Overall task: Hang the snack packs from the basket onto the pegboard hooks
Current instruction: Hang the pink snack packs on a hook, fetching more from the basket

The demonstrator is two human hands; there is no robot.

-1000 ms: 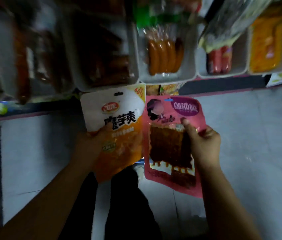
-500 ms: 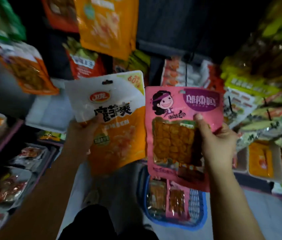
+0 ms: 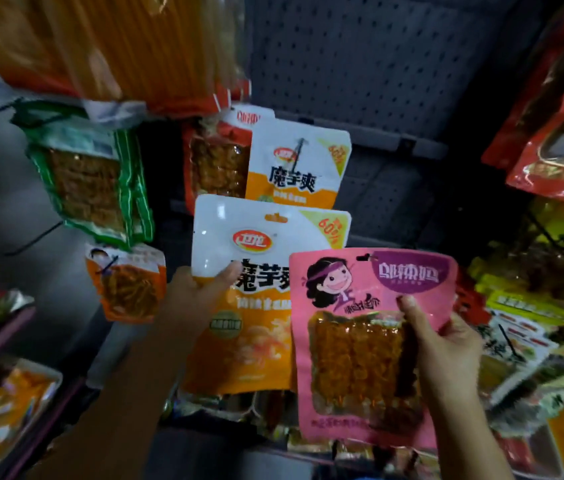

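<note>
My left hand (image 3: 193, 299) grips a white-and-orange snack pack (image 3: 259, 299) by its left edge, held upright in front of the pegboard (image 3: 360, 64). Directly above it a matching white-and-orange pack (image 3: 299, 168) hangs on a hook. My right hand (image 3: 446, 351) holds a pink snack pack (image 3: 363, 341) with a cartoon face, thumb on its front; it overlaps the lower right corner of the orange pack. The basket is out of sight.
Hung packs surround the spot: a green one (image 3: 90, 174) and a small orange one (image 3: 128, 285) at left, a red one (image 3: 218, 161) behind the hung pack, red and yellow-green packs (image 3: 557, 140) at right. Bare grey pegboard shows at upper middle. Trays of snacks (image 3: 6, 403) sit lower left.
The view has swung up from the floor and basket to the pegboard. Both hands have raised their packs toward the hanging white-and-orange pack; grips are unchanged.
</note>
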